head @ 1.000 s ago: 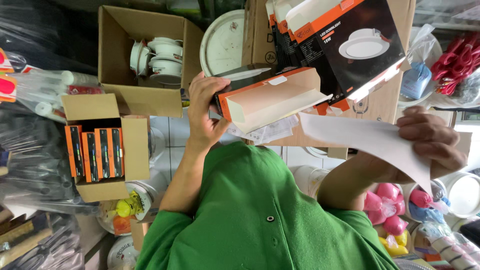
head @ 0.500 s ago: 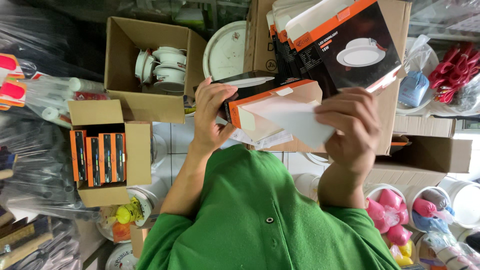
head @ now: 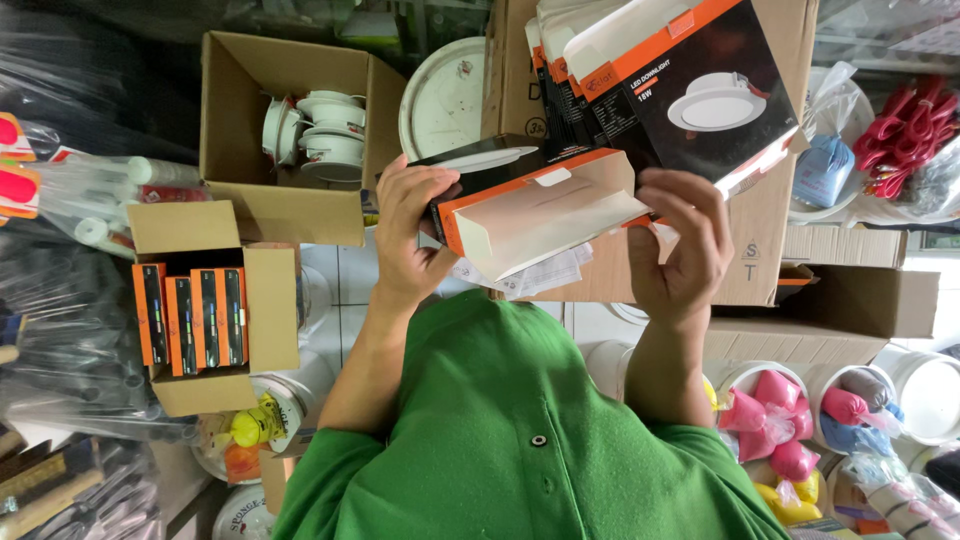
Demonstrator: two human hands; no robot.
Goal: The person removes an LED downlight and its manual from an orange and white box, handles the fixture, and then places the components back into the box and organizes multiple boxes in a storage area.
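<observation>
Green shirt (head: 520, 430): nearest to the camera, below the held carton; both forearms rise from it.
Left hand (head: 405, 235): closed around the left end of the orange-and-black carton (head: 540, 205), thumb on the near side, fingers curled over the top edge.
Right hand (head: 680, 245): closed on the right end of the same carton, fingers wrapped over the far edge; it holds nothing else.
Held carton: raised in front of the chest between both hands and tilted, with its long pale flap open toward the camera.
Change: one second ago the right hand holds a white sheet out well to the right of the carton; half a second ago it carries the sheet up to the carton; now that hand is free of the sheet and grips the carton.
Folded paper (head: 535, 275): now lies against the underside of the held carton, its edges showing just below the flap. Whether it is inside cannot be told.
Reading: judged from this, the sheet is handed over to the carton and the flap is not yet shut.
Small carton of orange boxes (head: 195, 315): well left of the held carton.
Stack of printed boxes (head: 680, 90): just behind the held carton.
Open carton of white fittings (head: 300, 140): behind and to the left of the held carton.
</observation>
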